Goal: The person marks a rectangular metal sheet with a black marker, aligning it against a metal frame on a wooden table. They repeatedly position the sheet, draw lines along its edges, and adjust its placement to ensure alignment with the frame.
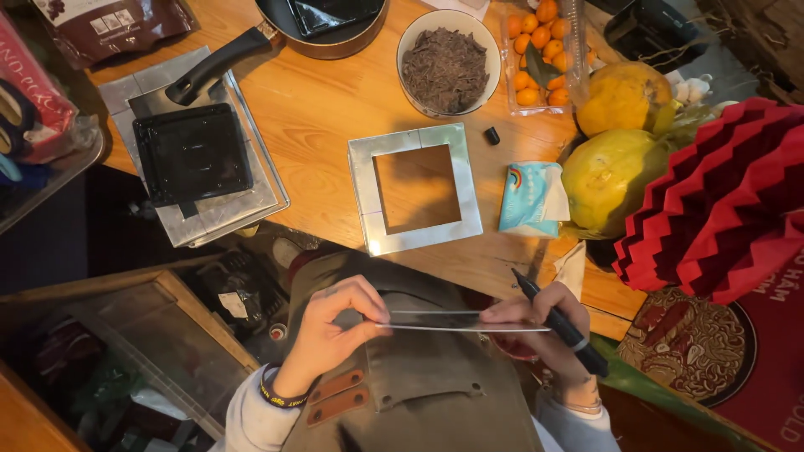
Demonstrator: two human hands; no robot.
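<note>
— Metal sheet (pixel 456 321), thin and seen nearly edge-on: where was it?

— You held it level above your apron (pixel 419 377), between both hands, close to your body and short of the table's near edge.

— How did your hands sit on it?

— Your left hand (pixel 335 322) pinched the sheet's left end between thumb and fingertips. Your right hand (pixel 540 322) pinched the right end with its fingertips, and the same hand also gripped a black marker (pixel 559 322), its tip pointing up and away from you. Both hands were closed on something; neither hung loose.

— And just beyond them?

— On the wooden table (pixel 327 109) lay a square metal frame (pixel 414 188) with an open middle, flat on the wood. To its right sat a small tissue pack (pixel 529 197), touching a large yellow-green fruit (pixel 610 180), and a little black cap (pixel 492 135) rested near the frame's far right corner.

— What lay to the left?

— You had a black square tray (pixel 193 155) resting on a stack of metal plates (pixel 222 213) at the table's left edge.

— Farthest out?

— You had a white bowl (pixel 448 60) of dark shavings, a clear box of small orange fruits (pixel 540 54) just beside it, and a dark pan (pixel 322 29) whose handle pointed toward the tray. Red folded paper (pixel 720 197) stood at the right.
</note>
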